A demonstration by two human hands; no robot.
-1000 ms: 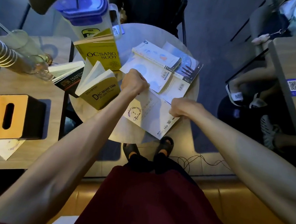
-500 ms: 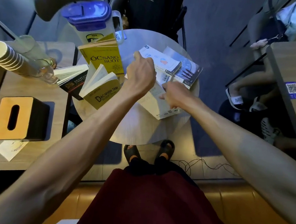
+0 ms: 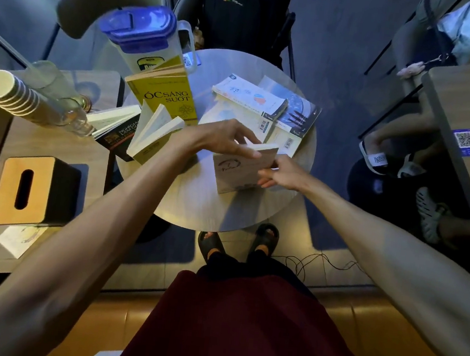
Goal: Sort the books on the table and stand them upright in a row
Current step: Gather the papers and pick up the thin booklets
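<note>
A pale cream book (image 3: 237, 171) stands upright on the round table (image 3: 195, 208). My left hand (image 3: 220, 137) grips its top edge and my right hand (image 3: 282, 174) holds its right side. To the left stand three upright books: a yellow one (image 3: 166, 98), a smaller yellow one with fanned pages (image 3: 154, 136), and a dark one (image 3: 116, 133). Behind my hands, several pale books (image 3: 264, 105) lie flat in a loose pile.
A blue-lidded plastic jug (image 3: 144, 37) stands behind the yellow book. On the wooden table at left are stacked paper cups (image 3: 7, 93), glass bottles (image 3: 69, 114) and a tissue box (image 3: 32, 188). My sandalled feet (image 3: 238, 242) show below the round table; another person's feet (image 3: 402, 178) are at right.
The cream book lay flat near the table's front edge a second ago; both hands lifted it and now it stands on end in the middle of the table.
</note>
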